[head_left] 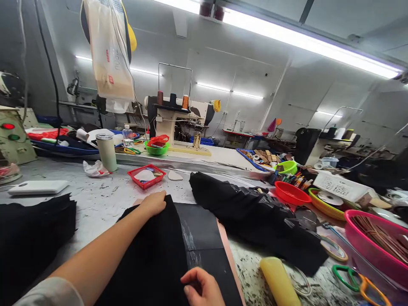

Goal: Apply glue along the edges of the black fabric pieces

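1. Left hand [155, 203]: laid flat, palm down, fingers together, on the far edge of the black fabric piece [149, 255]; it presses the cloth and grips nothing
2. Right hand [200, 288]: near bottom edge of view, fingers curled together and pinching the near right edge of the same fabric; how firm the pinch is, I cannot tell
3. Location: the fabric lies in the near centre of the work table [95, 199], over a dark flat board [204, 238] whose pink backing shows along its right side
4. Advice on the step in hand, as judged: keep the far hand spread and flat so the cloth does not creep; draw the near edge straight and taut, in line with the board edge; smooth any ripple before letting go
5. Materials: the fabric is matt, soft and limp, and drapes without shine. The board is stiff and smooth, with pale chalky streaks near its middle. The table top is pale, scuffed and speckled dark
6. Surroundings: a crumpled glossy black heap [255, 212] lies just right of the board; a red mesh basket [146, 175] sits far of the left hand; a rounded yellow bottle [279, 280] lies near right; a pink plastic basin [379, 242] stands far right; a sewing machine [178, 121] stands at the far centre
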The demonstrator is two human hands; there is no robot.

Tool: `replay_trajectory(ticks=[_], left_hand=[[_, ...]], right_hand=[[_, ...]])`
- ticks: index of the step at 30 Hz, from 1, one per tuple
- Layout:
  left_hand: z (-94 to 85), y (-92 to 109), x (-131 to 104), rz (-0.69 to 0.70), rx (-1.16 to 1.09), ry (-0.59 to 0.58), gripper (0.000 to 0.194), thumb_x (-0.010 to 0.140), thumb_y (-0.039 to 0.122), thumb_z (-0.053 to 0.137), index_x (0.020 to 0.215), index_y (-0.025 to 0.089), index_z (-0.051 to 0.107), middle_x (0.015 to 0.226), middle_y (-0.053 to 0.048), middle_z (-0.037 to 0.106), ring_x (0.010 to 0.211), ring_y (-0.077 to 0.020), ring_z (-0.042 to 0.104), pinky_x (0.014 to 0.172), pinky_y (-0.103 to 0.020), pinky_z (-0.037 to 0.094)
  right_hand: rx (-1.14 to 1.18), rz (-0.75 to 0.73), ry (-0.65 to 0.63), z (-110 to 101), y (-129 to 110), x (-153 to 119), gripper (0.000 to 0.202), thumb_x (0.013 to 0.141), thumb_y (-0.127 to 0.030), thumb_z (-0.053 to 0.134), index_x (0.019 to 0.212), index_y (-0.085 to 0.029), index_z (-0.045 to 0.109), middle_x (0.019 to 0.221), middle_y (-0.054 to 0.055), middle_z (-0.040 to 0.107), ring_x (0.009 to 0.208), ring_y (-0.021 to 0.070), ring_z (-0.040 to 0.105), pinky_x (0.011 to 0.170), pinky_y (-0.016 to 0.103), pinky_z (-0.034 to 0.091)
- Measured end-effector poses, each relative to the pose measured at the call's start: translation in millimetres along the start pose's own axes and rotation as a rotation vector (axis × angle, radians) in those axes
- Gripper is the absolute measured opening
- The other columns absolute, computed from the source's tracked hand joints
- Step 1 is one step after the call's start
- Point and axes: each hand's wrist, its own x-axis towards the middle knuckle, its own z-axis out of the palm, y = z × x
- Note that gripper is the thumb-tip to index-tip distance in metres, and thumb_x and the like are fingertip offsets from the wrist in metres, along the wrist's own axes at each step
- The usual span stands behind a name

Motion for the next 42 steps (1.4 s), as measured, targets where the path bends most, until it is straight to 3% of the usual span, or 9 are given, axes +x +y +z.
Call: replay_trajectory(ticks=[7,16,20,25,28,30,33,36,42], left_hand=[[33.3,2.9,-4.7,-0.066,0.098,0.015,0.027,0.082,0.020,0.031,0.105,0.014,0.045,0.099,-0.020,0.065,0.091,-0.0307,0.061,0.069,-0.040,0.044],[43.8,3.3,-12.7,-0.054,0.136,0.027,0.024,0.086,0.025,0.028,0.102,0.018,0.044,0.106,-0.014,0.064,0.092,-0.0291,0.061,0.066,-0.037,0.043],[45.6,-0.3,-13.9,-0.069,0.134,0.029,0.024,0.087,0.025,0.028,0.102,0.017,0.044,0.107,-0.014,0.063,0.091,-0.0290,0.061,0.066,-0.038,0.043],[50.3,-5.6,-15.5,-0.067,0.130,0.037,0.024,0.086,0.022,0.031,0.104,0.015,0.045,0.111,-0.015,0.059,0.094,-0.0291,0.059,0.067,-0.038,0.043],[54.1,-7.6,-14.1,-0.049,0.124,0.057,0.022,0.086,0.021,0.034,0.103,0.016,0.047,0.113,-0.014,0.057,0.098,-0.0268,0.057,0.068,-0.035,0.043],[56.7,-9.5,-12.8,-0.050,0.118,0.072,0.022,0.086,0.022,0.035,0.102,0.017,0.048,0.113,-0.013,0.057,0.099,-0.0252,0.057,0.069,-0.033,0.043],[59.6,-12.6,-12.1,-0.053,0.101,0.093,0.022,0.086,0.022,0.036,0.102,0.017,0.049,0.111,-0.012,0.057,0.099,-0.0248,0.057,0.070,-0.033,0.043],[60.1,-14.5,-12.7,-0.041,0.081,0.118,0.023,0.086,0.022,0.035,0.103,0.017,0.050,0.110,-0.011,0.058,0.100,-0.0241,0.056,0.074,-0.034,0.042],[61.4,-18.6,-8.5,0.003,0.015,0.156,0.025,0.086,0.018,0.034,0.103,0.020,0.053,0.109,-0.008,0.059,0.099,-0.0210,0.056,0.080,-0.032,0.042]], right_hand=[[-0.203,-0.259,0.057,-17.5,5.1,7.2,0.027,0.063,-0.004,0.046,0.078,-0.020,0.060,0.076,0.002,0.063,0.070,0.0185,0.062,0.062,0.026,0.048],[-0.563,-0.385,0.067,-22.8,30.7,5.2,0.028,0.070,-0.004,0.050,0.082,-0.024,0.065,0.074,0.000,0.061,0.061,0.0134,0.062,0.054,0.019,0.046],[-0.773,-0.603,0.243,-13.1,38.7,5.2,0.020,0.073,-0.006,0.053,0.073,-0.024,0.062,0.079,0.002,0.062,0.066,0.0168,0.058,0.053,0.025,0.041],[-0.686,-0.914,0.507,12.2,57.9,15.1,0.029,0.073,0.000,0.039,0.060,-0.020,0.055,0.071,0.002,0.067,0.052,0.0158,0.052,0.048,0.029,0.032],[-0.817,-0.857,0.347,11.0,48.2,22.4,0.025,0.065,0.000,0.040,0.063,-0.019,0.056,0.085,0.004,0.070,0.049,0.0154,0.055,0.048,0.029,0.036],[-0.940,-0.779,0.160,6.3,28.5,31.8,0.034,0.063,0.000,0.044,0.087,-0.017,0.061,0.094,0.007,0.068,0.050,0.0162,0.058,0.047,0.028,0.039],[-1.055,-0.621,-0.121,7.0,-6.3,56.5,0.035,0.067,-0.003,0.048,0.098,-0.014,0.061,0.076,0.007,0.067,0.053,0.0203,0.061,0.047,0.029,0.044],[-1.067,-0.555,-0.182,19.2,-27.4,85.9,0.016,0.074,-0.008,0.050,0.082,-0.013,0.063,0.075,0.010,0.067,0.068,0.0250,0.064,0.060,0.035,0.050],[-0.922,-0.638,-0.293,31.1,-23.5,105.7,0.050,0.089,-0.034,0.041,0.130,-0.006,0.040,0.136,0.019,0.039,0.127,0.0280,0.034,0.105,0.050,0.026]])
